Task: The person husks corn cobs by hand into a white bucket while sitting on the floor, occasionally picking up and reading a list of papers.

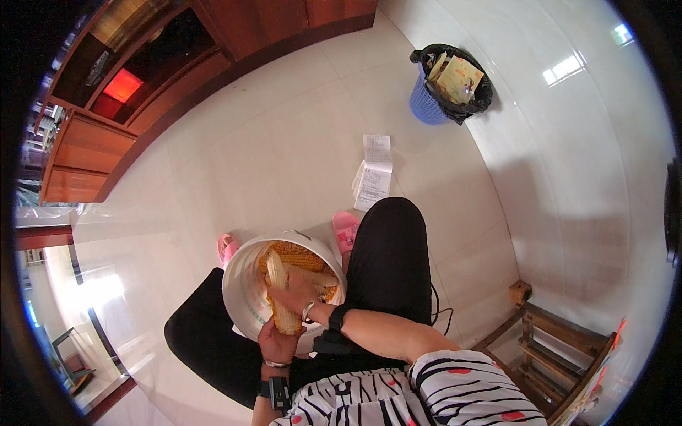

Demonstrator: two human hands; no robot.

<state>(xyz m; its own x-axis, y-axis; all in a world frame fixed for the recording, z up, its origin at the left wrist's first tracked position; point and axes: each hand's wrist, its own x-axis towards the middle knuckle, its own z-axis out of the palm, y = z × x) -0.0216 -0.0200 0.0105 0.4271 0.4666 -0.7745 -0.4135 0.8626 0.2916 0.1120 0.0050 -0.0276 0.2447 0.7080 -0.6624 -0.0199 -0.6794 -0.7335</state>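
A partly stripped corn cob (pixel 276 269) slants over the mouth of a white bucket (pixel 242 287). Its pale core is bare over much of its length, with yellow kernels left along its edges. My left hand (pixel 279 342) grips the lower end of the cob, just at the bucket's near rim. Across the cob's middle lies my right hand (pixel 298 294), slightly blurred, its fingers against the cob and partly hidden. Inside the bucket are yellow corn ears (pixel 298 257) and another pale cob (pixel 314 275) beside my right hand.
The bucket stands between my black-trousered legs (pixel 391 261), near my pink slippers (pixel 346 229). Printed paper sheets (pixel 374 178) lie on the tiled floor ahead. A blue wastebasket (pixel 426 104) with a black liner stands by the wall. A wooden cabinet (pixel 176 90) is at far left, a wooden frame (pixel 554 346) at right.
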